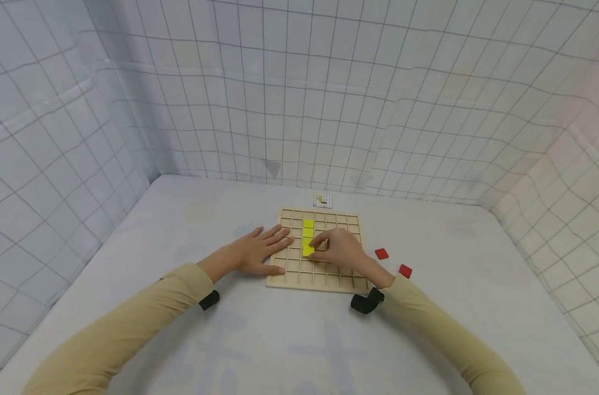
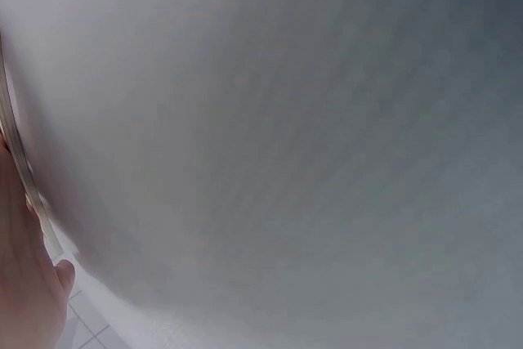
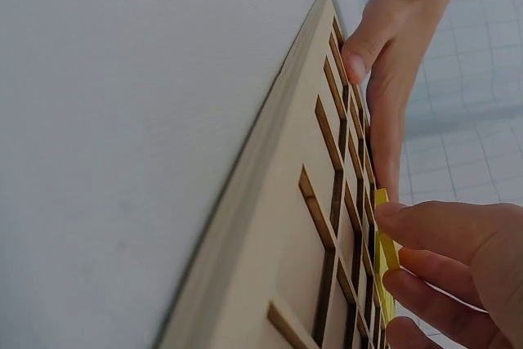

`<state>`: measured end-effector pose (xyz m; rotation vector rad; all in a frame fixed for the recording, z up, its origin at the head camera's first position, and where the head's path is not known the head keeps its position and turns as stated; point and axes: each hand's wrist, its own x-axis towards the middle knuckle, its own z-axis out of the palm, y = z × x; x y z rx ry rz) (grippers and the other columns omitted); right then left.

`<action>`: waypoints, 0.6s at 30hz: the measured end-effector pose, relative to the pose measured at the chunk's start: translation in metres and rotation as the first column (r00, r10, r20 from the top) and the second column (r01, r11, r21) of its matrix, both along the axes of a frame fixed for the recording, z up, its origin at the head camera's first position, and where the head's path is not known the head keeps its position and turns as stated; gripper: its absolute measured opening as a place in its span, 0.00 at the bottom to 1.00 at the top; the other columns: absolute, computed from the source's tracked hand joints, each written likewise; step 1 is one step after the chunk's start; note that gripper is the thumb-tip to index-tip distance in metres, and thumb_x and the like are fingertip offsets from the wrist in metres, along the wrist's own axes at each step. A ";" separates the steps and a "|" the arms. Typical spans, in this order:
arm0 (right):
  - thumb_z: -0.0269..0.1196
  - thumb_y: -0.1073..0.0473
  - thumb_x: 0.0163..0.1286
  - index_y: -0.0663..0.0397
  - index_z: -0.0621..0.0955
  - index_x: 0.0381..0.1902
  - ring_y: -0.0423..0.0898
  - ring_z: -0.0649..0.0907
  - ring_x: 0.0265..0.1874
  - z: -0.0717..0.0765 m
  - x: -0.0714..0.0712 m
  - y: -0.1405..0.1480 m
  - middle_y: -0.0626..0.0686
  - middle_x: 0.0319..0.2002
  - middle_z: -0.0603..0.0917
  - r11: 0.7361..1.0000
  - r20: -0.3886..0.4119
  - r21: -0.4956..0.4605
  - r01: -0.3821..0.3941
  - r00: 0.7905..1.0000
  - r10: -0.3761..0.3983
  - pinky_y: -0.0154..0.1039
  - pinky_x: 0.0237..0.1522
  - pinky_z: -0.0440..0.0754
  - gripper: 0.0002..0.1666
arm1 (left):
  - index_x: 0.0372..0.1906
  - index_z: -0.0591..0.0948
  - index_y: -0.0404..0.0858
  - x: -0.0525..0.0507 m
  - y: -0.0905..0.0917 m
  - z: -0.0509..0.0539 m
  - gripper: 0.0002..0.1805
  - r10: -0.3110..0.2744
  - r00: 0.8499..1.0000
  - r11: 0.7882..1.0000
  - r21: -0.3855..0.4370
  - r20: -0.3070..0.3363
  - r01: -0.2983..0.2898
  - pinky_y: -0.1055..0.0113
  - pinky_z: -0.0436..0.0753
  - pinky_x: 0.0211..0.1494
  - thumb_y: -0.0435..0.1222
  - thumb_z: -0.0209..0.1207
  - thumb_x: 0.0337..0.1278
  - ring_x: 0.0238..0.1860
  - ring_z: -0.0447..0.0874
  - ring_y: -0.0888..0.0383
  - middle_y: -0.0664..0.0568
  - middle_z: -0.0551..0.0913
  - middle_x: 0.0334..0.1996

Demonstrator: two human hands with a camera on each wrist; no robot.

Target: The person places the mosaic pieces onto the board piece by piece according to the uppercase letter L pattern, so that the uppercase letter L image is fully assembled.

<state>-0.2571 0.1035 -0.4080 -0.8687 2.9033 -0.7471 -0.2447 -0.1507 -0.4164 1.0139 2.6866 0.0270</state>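
Yellow tile (image 3: 390,254) pinched at a wooden grid board (image 1: 306,286)

Thumb and fingers of the right hand (image 1: 342,249) pinch the tile, which sits tilted at the board, at the near end of a column of other yellow tiles (image 1: 308,224). Fingers spread, the left hand (image 1: 259,254) rests on the board's left side, its thumb near the front corner. Two red tiles (image 1: 381,254) lie apart from each other on the white table (image 1: 279,340), right of the board. Beyond its far edge lies a small gridded card (image 1: 323,201).
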 end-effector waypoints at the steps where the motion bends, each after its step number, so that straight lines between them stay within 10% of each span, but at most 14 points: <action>1: 0.73 0.46 0.54 0.47 0.89 0.38 0.34 0.76 0.21 0.000 0.000 0.000 0.45 0.35 0.89 1.000 -0.001 0.004 -0.004 1.000 0.004 0.28 0.21 0.71 0.17 | 0.78 0.44 0.49 0.000 0.000 0.000 0.46 0.000 1.000 1.000 0.005 0.002 0.000 0.39 0.44 0.75 0.66 0.42 0.63 0.78 0.33 0.47 0.50 0.39 0.78; 18: 0.73 0.48 0.55 0.48 0.89 0.37 0.34 0.77 0.22 -0.004 0.000 -0.003 0.49 0.40 0.89 1.000 0.044 -0.005 -0.012 0.999 0.013 0.28 0.22 0.71 0.14 | 0.78 0.45 0.48 0.002 0.000 0.002 0.46 -0.010 1.000 1.000 0.005 -0.007 0.010 0.39 0.46 0.75 0.66 0.42 0.63 0.78 0.34 0.47 0.49 0.39 0.78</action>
